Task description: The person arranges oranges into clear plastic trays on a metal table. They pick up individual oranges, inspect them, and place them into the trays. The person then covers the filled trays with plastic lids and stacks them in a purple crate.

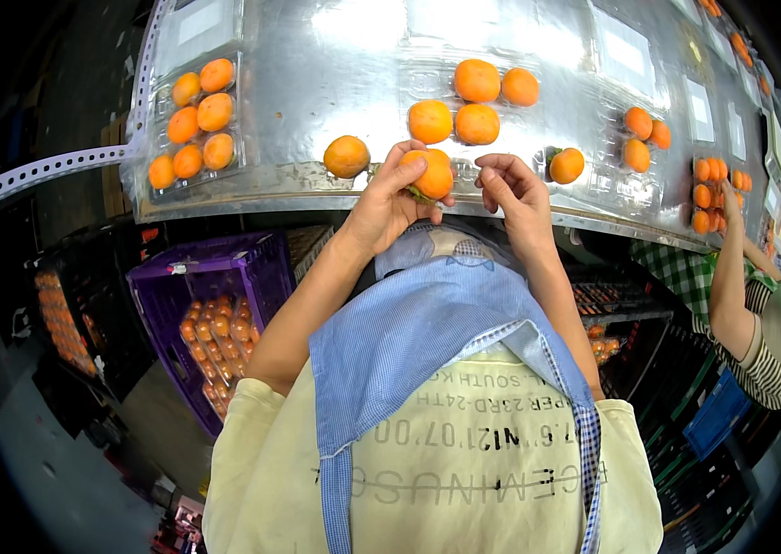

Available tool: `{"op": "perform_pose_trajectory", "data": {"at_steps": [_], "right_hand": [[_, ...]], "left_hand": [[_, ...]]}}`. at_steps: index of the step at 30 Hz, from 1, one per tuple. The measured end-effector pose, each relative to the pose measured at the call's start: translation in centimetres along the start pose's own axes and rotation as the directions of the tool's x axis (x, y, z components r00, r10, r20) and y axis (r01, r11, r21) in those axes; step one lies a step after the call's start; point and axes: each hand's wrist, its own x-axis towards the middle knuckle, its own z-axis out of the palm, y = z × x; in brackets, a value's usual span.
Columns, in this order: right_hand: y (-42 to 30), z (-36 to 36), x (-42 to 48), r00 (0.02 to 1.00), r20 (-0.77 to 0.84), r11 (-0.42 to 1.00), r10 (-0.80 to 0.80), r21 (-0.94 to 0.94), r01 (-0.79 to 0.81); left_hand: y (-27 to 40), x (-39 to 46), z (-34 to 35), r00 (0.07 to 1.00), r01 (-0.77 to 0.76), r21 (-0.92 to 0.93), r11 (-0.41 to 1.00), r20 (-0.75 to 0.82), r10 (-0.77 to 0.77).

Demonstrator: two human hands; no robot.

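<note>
My left hand [388, 201] grips an orange persimmon [430, 174] at the table's near edge, its green calyx turned towards me. Just to the right, my right hand [516, 197] hovers with loosely bent fingers and nothing visible in it. Beyond my hands lies a clear plastic tray [425, 79] with several persimmons [478, 124] in its near part. A loose persimmon [347, 156] rests on the metal left of my left hand. Another persimmon [566, 165] sits to the right of my right hand, with its calyx showing at one side.
On the metal table [307, 83], a filled tray of persimmons [214, 112] lies at left and a partly filled tray [636, 156] at right. A purple crate [207, 253] holding packed fruit stands below left. At far right, a co-worker's arm [732, 277] reaches over another fruit tray [702, 197].
</note>
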Motion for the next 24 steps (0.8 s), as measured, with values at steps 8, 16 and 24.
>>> {"op": "perform_pose_trajectory", "data": {"at_steps": [8, 16, 24], "right_hand": [[0.03, 0.66, 0.69, 0.998, 0.057, 1.000, 0.006, -0.017, -0.005], [-0.05, 0.58, 0.74, 0.999, 0.049, 1.000, 0.007, -0.027, -0.006], [0.10, 0.13, 0.28, 1.000, 0.026, 0.999, 0.015, -0.034, -0.014]], "left_hand": [[0.14, -0.34, -0.65, 0.997, -0.001, -0.170, 0.986, 0.072, 0.013], [-0.10, -0.73, -0.19, 0.960, -0.278, 0.251, 0.927, 0.098, 0.261], [-0.52, -0.55, 0.00, 0.950, -0.313, 0.304, 0.900, 0.098, 0.298]]}}
